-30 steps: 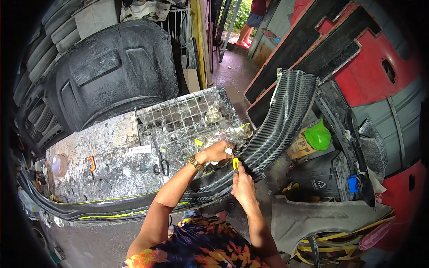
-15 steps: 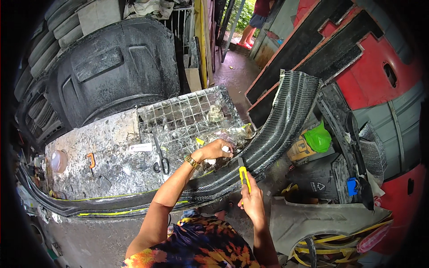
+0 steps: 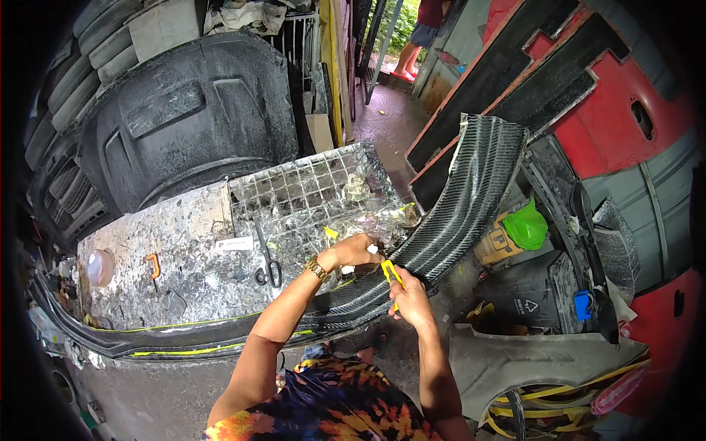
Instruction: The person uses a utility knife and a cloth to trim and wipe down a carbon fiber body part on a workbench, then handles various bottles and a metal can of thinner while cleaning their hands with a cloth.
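Observation:
A long curved car-body trim piece in black carbon-fibre weave (image 3: pixel 479 180) sweeps along the near side of the bench and rises to the right. My right hand (image 3: pixel 412 300) is wrapped round a yellow snap-off utility knife (image 3: pixel 390 273), its front end at the trim's inner edge. Close by, my left hand (image 3: pixel 355 251) is closed at that same edge, fingers bent; a bit of white shows at its fingertips, and what it grips is hidden. The knife's blade cannot be made out. Yellow tape (image 3: pixel 198 352) runs along the trim's left stretch.
On the stained workbench (image 3: pixel 147 242) lie black scissors (image 3: pixel 269 266), an orange clamp (image 3: pixel 154 265) and a round translucent tub (image 3: pixel 99 267). A black hood (image 3: pixel 187 121) leans behind. Red panels (image 3: pixel 610 117) and a grey fender (image 3: pixel 515 364) stand right. A person (image 3: pixel 419 40) is in the doorway.
My right hand has moved up and slightly left, bringing the knife from over the trim to its inner edge, beside my left fingers. My left hand stays at about the same spot.

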Motion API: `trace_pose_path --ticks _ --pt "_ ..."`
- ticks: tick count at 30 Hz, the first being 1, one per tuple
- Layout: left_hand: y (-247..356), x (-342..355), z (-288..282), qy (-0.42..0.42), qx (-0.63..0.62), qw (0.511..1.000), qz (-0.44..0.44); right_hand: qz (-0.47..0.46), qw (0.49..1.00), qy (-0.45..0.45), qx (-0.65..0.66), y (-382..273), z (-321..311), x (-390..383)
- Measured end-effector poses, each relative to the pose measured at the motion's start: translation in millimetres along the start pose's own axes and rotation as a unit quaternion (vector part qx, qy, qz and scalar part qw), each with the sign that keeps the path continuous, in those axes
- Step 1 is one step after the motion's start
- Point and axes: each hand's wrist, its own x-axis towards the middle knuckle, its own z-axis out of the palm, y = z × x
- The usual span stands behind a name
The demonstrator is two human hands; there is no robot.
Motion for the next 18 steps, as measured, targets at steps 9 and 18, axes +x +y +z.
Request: trace_pose_path --ticks 9,18 --pt "2.9 5.1 4.4 -0.004 -0.023 1.000 0.014 -0.012 1.000 -0.012 0.019 12.0 -8.2 9.6" --pt "3.8 -2.0 9.5 0.054 0.035 0.994 0.085 -0.014 0.998 -0.022 0.060 18.5 -9.9 -15.9"
